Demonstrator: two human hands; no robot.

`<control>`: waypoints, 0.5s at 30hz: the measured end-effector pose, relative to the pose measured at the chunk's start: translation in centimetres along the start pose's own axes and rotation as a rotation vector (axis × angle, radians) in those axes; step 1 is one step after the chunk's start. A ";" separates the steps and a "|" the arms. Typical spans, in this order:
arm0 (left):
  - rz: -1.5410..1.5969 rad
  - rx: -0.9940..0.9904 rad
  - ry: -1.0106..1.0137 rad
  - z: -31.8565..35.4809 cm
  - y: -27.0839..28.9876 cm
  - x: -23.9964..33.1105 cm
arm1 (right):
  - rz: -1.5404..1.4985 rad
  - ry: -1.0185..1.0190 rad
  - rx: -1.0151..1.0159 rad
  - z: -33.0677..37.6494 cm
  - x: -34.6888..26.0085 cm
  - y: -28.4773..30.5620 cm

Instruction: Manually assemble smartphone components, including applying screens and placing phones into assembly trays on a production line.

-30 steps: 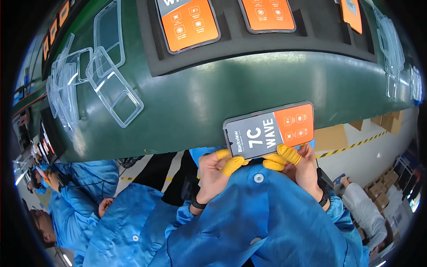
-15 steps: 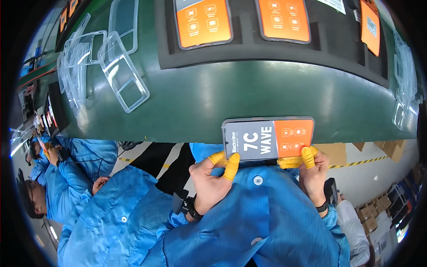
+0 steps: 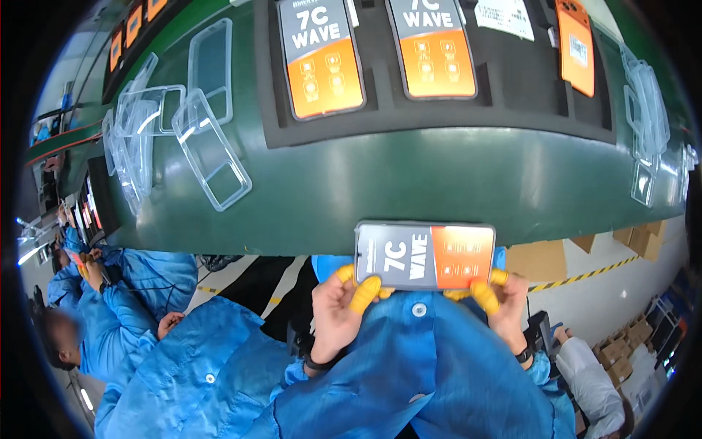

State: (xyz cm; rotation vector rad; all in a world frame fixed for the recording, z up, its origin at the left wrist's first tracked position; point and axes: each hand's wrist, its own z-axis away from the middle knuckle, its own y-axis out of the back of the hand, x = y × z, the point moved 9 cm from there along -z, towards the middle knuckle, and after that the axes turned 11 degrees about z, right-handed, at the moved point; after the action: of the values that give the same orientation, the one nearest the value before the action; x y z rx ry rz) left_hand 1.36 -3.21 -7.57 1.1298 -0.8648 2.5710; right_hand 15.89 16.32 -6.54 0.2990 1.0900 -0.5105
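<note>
Both my hands hold a phone (image 3: 425, 254) with a grey and orange film on its screen, lying sideways at the near edge of the green bench (image 3: 409, 190). My left hand (image 3: 344, 307) grips its left end and my right hand (image 3: 499, 298) its right end. Yellow finger cots cover the fingertips. My blue sleeves fill the lower middle of the view.
Two more filmed phones (image 3: 319, 55) (image 3: 433, 45) lie in a black foam tray (image 3: 468, 110) at the back. Several clear phone cases (image 3: 212, 150) lie at the left, more clear cases (image 3: 645, 110) at the right. A co-worker in blue (image 3: 110, 322) sits at my left. Cardboard boxes (image 3: 541, 260) stand under the bench.
The phone has turned from tilted to level and sits lower against the bench edge. My hands have shifted with it, still gripping both ends.
</note>
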 end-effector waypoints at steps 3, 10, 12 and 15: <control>-0.067 -0.062 -0.104 0.2 -0.3 2.1 | -0.114 0.122 0.005 -0.5 -0.6 1.4; -0.416 -0.141 -0.259 -4.3 -3.3 7.6 | 0.125 0.309 -0.122 -5.5 -7.6 2.6; -0.015 -0.158 -0.226 -5.2 -5.5 9.3 | -0.116 0.105 -0.092 -6.6 -7.9 2.9; -0.023 -0.316 -0.295 -7.2 -6.9 10.2 | -0.319 0.142 0.107 -8.3 -10.3 4.9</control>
State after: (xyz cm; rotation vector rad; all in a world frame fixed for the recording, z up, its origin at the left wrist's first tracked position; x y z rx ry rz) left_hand -7.24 6.08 -1.01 1.4221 -1.2611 2.1751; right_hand 8.41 26.91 -1.05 0.2593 1.2587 -0.8437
